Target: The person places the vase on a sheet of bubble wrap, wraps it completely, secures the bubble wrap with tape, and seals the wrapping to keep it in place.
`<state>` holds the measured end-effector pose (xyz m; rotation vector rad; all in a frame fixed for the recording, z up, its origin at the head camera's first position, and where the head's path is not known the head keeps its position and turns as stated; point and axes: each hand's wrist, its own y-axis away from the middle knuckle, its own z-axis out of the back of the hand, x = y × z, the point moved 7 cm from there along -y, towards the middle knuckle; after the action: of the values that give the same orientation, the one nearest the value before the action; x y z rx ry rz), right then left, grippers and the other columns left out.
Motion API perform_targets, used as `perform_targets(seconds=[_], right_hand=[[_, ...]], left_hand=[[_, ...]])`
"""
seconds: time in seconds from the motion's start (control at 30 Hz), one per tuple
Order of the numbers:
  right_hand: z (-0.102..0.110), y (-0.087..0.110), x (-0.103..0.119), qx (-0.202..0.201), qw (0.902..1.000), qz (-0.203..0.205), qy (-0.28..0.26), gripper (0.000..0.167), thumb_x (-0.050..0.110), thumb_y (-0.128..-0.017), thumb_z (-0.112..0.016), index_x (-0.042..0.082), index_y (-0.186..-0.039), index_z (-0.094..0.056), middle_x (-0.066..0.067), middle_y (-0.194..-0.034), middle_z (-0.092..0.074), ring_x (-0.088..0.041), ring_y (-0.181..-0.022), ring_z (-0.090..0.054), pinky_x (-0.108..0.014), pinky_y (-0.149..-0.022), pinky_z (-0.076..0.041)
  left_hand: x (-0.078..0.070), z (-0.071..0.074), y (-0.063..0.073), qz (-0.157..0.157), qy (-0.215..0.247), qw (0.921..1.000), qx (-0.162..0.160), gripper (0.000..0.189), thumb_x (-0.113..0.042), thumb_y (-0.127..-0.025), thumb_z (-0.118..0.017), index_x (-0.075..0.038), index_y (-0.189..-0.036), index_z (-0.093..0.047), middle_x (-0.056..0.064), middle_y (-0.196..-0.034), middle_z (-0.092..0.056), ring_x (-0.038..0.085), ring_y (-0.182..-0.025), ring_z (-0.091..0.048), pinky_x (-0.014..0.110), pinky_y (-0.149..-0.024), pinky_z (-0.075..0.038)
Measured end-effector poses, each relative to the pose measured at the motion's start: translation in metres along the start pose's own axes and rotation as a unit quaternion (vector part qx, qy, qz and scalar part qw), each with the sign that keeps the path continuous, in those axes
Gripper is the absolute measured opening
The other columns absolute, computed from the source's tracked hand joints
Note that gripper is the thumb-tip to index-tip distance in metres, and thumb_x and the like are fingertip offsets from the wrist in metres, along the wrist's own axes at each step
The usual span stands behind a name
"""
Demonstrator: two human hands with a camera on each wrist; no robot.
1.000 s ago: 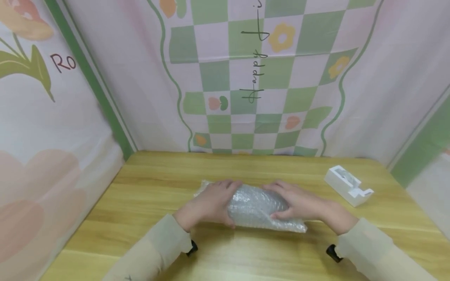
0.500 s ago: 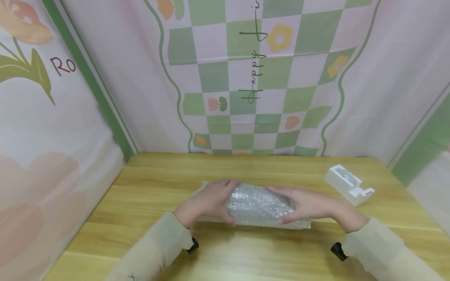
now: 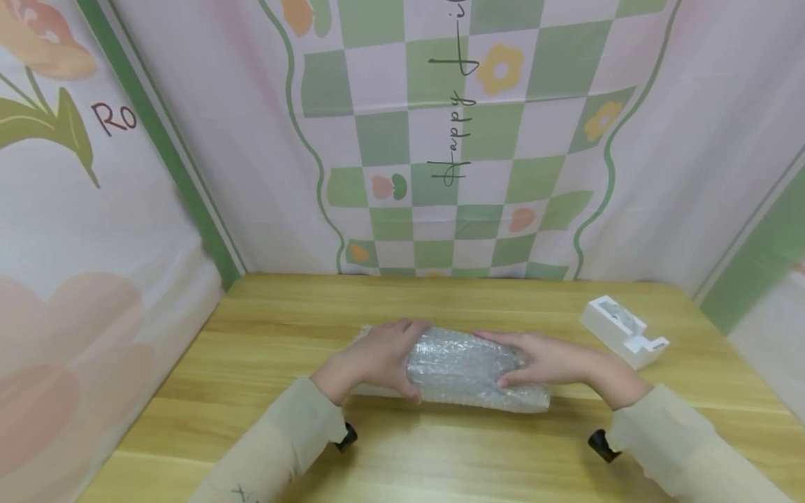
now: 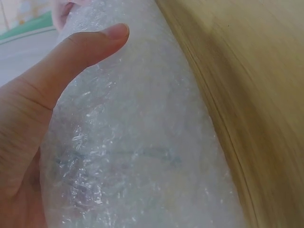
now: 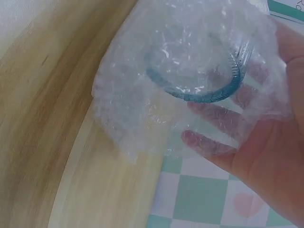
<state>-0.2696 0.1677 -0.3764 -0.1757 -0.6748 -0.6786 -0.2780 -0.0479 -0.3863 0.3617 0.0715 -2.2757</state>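
A bubble-wrap bundle (image 3: 462, 363) lies lengthwise across the wooden table, rolled round something. Through its loose right end, in the right wrist view, shows a round teal rim (image 5: 202, 97), like that of a clear glass; the rest of the wrapped thing is hidden. My left hand (image 3: 380, 358) grips the left part from above, thumb in front and fingers over the far side. In the left wrist view the thumb (image 4: 78, 50) lies along the wrap (image 4: 137, 128). My right hand (image 3: 550, 360) holds the right end between thumb and fingers, and some fingers show through the plastic.
A white tape dispenser (image 3: 622, 332) stands at the back right of the table (image 3: 302, 300), beyond my right hand. Behind the table hangs a green-and-white checked cloth (image 3: 434, 140), with another printed cloth (image 3: 75, 223) along the left.
My right hand has shifted a little to the right along the bundle. The wrap's front flap, slanted a second ago, now lies smoother. My left hand has stayed in place.
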Motion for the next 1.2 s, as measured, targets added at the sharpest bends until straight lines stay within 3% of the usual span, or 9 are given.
perform_targets(seconds=[0.13,0.23,0.37,0.5,0.73,0.87,1.2], right_hand=[[-0.003,-0.002,-0.006,0.001,0.9999,0.013,0.004,0.093,0.039,-0.088,-0.076,-0.006,-0.156,-0.032,-0.033,-0.152,-0.040,-0.047,-0.119,-0.059,-0.065,-0.107,-0.039],[-0.006,-0.003,-0.009,-0.001,0.9997,0.023,0.004,0.095,0.037,-0.086,-0.078,-0.008,-0.155,-0.032,-0.034,-0.152,-0.040,-0.046,-0.118,-0.060,-0.065,-0.107,-0.039],[-0.009,-0.003,-0.012,-0.009,0.9994,0.033,-0.005,0.100,0.034,-0.083,-0.082,-0.011,-0.154,-0.029,-0.036,-0.151,-0.039,-0.056,-0.132,-0.045,-0.068,-0.106,-0.037],[-0.013,-0.004,-0.014,-0.010,0.9992,0.033,-0.019,0.108,0.033,-0.080,-0.085,-0.014,-0.154,-0.024,-0.039,-0.151,-0.037,-0.060,-0.133,-0.040,-0.072,-0.106,-0.035],[-0.016,-0.008,-0.018,0.003,0.9985,0.018,-0.052,0.117,0.034,-0.079,-0.088,-0.017,-0.155,-0.015,-0.042,-0.154,-0.028,-0.061,-0.136,-0.034,-0.074,-0.108,-0.030],[-0.018,-0.011,-0.016,0.005,0.9990,0.003,-0.044,0.121,0.034,-0.076,-0.090,-0.017,-0.154,-0.013,-0.043,-0.153,-0.027,-0.061,-0.135,-0.035,-0.072,-0.109,-0.030],[-0.016,-0.013,-0.019,0.002,0.9994,-0.027,-0.020,0.114,0.044,-0.077,-0.087,-0.011,-0.155,-0.025,-0.034,-0.148,-0.044,-0.052,-0.131,-0.047,-0.069,-0.108,-0.037]], left_hand=[[0.000,-0.001,-0.001,-0.001,0.001,1.0000,0.000,0.123,-0.048,-0.066,-0.096,-0.009,-0.160,-0.028,0.013,-0.158,-0.041,0.032,-0.141,-0.043,0.047,-0.115,-0.038],[0.000,-0.001,-0.002,-0.003,0.000,1.0000,0.000,0.123,-0.048,-0.065,-0.096,-0.008,-0.160,-0.028,0.013,-0.158,-0.041,0.032,-0.141,-0.043,0.047,-0.116,-0.038],[-0.001,-0.001,-0.004,-0.005,-0.004,1.0000,-0.002,0.123,-0.049,-0.065,-0.095,-0.008,-0.160,-0.029,0.013,-0.157,-0.042,0.032,-0.141,-0.044,0.048,-0.116,-0.038],[-0.002,0.000,-0.005,-0.006,-0.005,1.0000,-0.005,0.122,-0.048,-0.064,-0.096,-0.008,-0.158,-0.030,0.013,-0.155,-0.045,0.032,-0.139,-0.046,0.048,-0.115,-0.038],[-0.003,0.001,-0.006,-0.012,-0.002,0.9998,-0.013,0.120,-0.048,-0.063,-0.096,-0.009,-0.157,-0.033,0.012,-0.153,-0.048,0.031,-0.136,-0.049,0.048,-0.113,-0.040],[-0.002,0.003,-0.004,-0.008,0.000,0.9999,-0.013,0.120,-0.047,-0.063,-0.097,-0.008,-0.157,-0.033,0.013,-0.153,-0.047,0.032,-0.137,-0.048,0.048,-0.114,-0.040],[0.000,0.003,-0.007,-0.006,0.000,1.0000,-0.003,0.123,-0.048,-0.063,-0.097,-0.009,-0.159,-0.031,0.011,-0.156,-0.045,0.032,-0.138,-0.046,0.050,-0.115,-0.038]])
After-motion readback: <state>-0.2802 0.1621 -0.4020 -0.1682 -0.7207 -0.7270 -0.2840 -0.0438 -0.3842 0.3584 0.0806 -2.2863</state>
